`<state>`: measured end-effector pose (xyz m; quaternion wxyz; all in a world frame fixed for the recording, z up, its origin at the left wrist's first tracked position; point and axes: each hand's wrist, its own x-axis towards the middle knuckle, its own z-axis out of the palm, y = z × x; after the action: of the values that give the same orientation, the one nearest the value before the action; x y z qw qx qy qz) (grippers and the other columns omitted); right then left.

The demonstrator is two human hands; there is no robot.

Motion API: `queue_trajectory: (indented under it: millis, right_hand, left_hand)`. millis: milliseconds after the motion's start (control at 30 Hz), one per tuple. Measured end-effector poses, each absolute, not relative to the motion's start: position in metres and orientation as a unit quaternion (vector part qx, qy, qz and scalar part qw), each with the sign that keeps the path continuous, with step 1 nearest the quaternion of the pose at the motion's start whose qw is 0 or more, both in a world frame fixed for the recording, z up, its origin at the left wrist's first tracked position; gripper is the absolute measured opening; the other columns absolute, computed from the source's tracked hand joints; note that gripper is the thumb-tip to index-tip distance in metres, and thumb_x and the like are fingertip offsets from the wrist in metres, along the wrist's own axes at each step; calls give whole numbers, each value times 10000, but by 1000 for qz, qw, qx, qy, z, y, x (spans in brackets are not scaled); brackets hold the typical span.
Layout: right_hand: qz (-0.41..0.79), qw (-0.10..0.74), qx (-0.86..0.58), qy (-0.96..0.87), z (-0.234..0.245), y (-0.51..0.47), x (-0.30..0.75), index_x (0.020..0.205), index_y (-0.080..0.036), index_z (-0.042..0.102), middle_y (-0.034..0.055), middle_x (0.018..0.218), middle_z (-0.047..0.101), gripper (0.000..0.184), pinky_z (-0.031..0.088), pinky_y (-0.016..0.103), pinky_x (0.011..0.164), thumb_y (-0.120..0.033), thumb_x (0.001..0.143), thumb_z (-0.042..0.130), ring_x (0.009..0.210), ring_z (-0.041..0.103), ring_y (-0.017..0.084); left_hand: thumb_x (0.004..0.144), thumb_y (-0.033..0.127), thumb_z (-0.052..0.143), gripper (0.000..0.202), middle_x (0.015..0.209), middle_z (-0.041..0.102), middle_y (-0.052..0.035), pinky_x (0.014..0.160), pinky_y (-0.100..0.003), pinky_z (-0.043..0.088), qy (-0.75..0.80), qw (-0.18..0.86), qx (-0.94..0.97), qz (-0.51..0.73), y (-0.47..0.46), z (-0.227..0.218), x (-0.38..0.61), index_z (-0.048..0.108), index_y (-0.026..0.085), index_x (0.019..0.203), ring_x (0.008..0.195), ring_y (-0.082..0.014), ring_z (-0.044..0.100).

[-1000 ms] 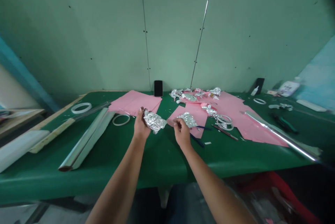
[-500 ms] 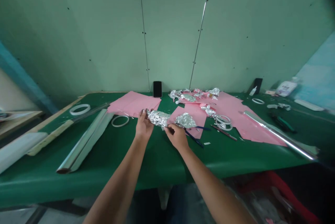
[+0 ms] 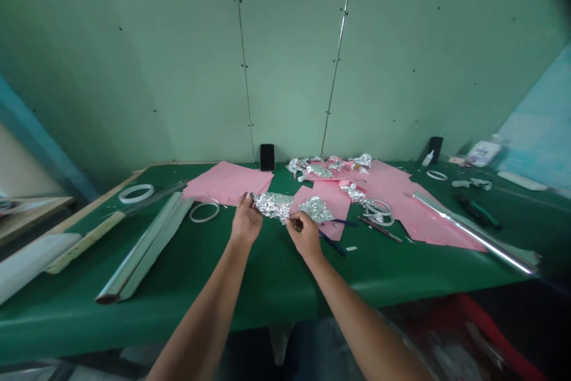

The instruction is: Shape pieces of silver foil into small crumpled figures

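- Aluminium foil wad [image 3: 272, 205], crumpled and longish, sits between both hands, just above the green counter [image 3: 276, 286]
- Left hand [image 3: 246, 222] has a clenched grip on the wad's left end
- Right hand [image 3: 304, 235] pinches the wad's right end with its fingers [image 3: 289, 223], so that grip's closed too
- Second foil lump [image 3: 316, 210] is just right of the wad, over a pink paper sheet [image 3: 330, 205]; can't tell if it touches the wad
- Left of the hands: a white tape ring [image 3: 204, 212] and a long foil roll [image 3: 143, 247] lying on the counter
- Further back: foil scraps [image 3: 319, 170] on more pink paper, plus a black phone [image 3: 267, 157] standing upright against the wall [image 3: 289, 72]
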<state>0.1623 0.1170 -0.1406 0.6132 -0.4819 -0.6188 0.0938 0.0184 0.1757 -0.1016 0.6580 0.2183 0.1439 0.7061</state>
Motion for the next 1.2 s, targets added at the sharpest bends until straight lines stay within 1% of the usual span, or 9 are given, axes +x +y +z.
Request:
queue_trajectory:
  millis: [100,233,400,567,667,800,1100,1133,1200]
  right_hand:
    - [88,621,-471,-620,-141,118,163,740,-208,591,14,705,602,147,448,271,599,-327,825,587,647,548,160]
    - [83,622,-466,-624,-143,118,164,698,-204,589,22,706,614,175,457,282,629,-306,840,578,662,554,163]
    - [91,617,-468,-626,-145,120,163,804,-200,614,14,724,616,115,462,274,636,-313,822,625,681,572,163]
    - [63,604,-481,-632,-147,121,163,705,-205,574,5,677,570,177,442,273,620,-319,835,612,659,542,161]
    - [46,615,-481,-623,-146,118,164,685,-207,551,-2,664,545,210,428,273,608,-336,844,599,639,521,156]
    - [39,634,-477,-607,-144,116,165,716,-207,551,-1,674,535,205,417,269,596,-349,860,582,642,507,155]
    - [50,615,-453,-643,-140,111,164,715,-205,581,2,687,532,176,405,270,593,-294,867,582,656,496,152]
    - [50,616,-451,-643,-141,110,164,726,-206,586,5,691,538,170,411,274,599,-295,870,579,664,503,155]
    - [49,629,-449,-633,-141,108,165,817,-205,605,17,740,562,117,435,283,622,-299,876,569,696,523,163]
  left_hand:
    - [678,145,773,217,756,652,61,729,-226,459,150,660,221,702,174,-101,19,596,203,789,704,-87,621]
    - [675,147,775,219,763,652,54,739,-233,463,153,659,226,701,173,-100,20,594,201,787,734,-98,632]
    - [666,166,782,230,775,645,54,763,-246,466,148,649,238,707,175,-102,18,593,204,792,744,-98,620]
    - [653,161,790,233,802,654,39,775,-262,471,160,644,255,704,176,-104,18,589,201,762,775,-110,623]
    - [643,129,783,218,771,646,36,722,-242,467,176,633,273,703,176,-102,17,600,191,742,723,-102,614]
    - [641,90,761,193,723,627,36,656,-207,444,201,609,290,710,176,-101,14,614,180,729,647,-77,583]
    - [610,162,784,213,695,602,34,609,-211,444,227,577,303,723,175,-101,13,603,187,719,627,-85,562]
    - [609,169,785,214,694,599,34,608,-212,444,230,573,305,725,175,-101,13,602,188,718,627,-85,563]
    - [612,187,785,211,698,599,34,608,-216,447,238,560,308,731,174,-100,12,603,189,718,627,-86,565]
